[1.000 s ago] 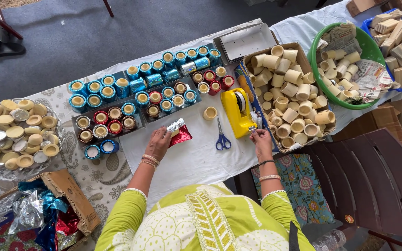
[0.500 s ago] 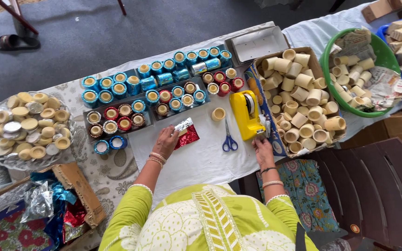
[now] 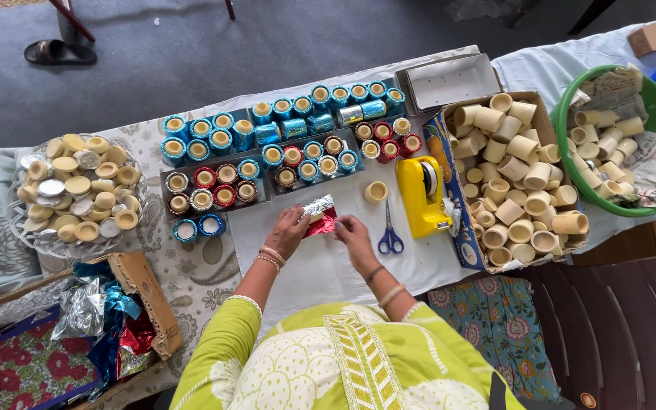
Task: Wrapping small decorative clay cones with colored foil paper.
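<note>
Both hands meet near the middle of the tabletop [image 3: 320, 266]. The left hand [image 3: 288, 230] grips a small silver-and-red foil-wrapped piece [image 3: 319, 215], its long axis slanting from near left to far right. The right hand [image 3: 354, 231] pinches its right end. Just right lie one pair of blue-handled scissors [image 3: 390, 237] and one yellow tape dispenser [image 3: 421, 194]; one bare cup [image 3: 376, 191] stands beyond.
</note>
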